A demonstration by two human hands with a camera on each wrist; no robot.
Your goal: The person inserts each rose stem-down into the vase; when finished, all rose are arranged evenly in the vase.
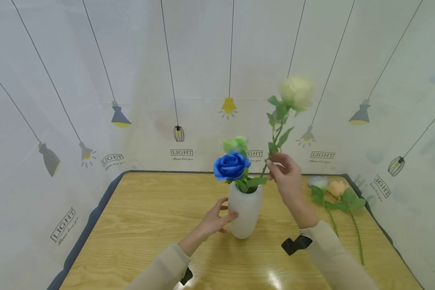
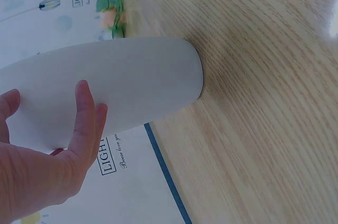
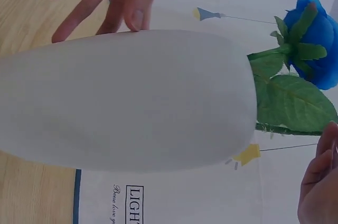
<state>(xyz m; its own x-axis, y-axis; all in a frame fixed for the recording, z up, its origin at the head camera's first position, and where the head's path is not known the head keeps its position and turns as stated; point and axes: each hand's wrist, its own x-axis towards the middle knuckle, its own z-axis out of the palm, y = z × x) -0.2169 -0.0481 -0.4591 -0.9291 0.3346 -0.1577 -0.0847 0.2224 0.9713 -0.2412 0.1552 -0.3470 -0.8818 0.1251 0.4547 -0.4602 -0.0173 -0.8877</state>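
A white vase [image 1: 243, 211] stands upright on the wooden table. My left hand [image 1: 215, 217] holds its left side, the thumb in front; in the left wrist view, fingers [image 2: 83, 110] lie against the vase wall. My right hand [image 1: 286, 173] pinches the stem of a creamy white rose [image 1: 296, 93] above the vase's right rim. In the right wrist view that stem [image 3: 288, 130] runs into the mouth, its lower end hidden inside. A blue rose [image 1: 232, 166] and a pale green flower [image 1: 235, 143] rise from the vase, with green leaves at the rim.
At the table's right lie a pale bluish-white flower [image 1: 317, 182] and a peach flower [image 1: 337, 188], their stems pointing toward me. A cloth backdrop [image 1: 199, 72] printed with hanging lamps surrounds the wooden table [image 1: 148, 217] at the back and sides.
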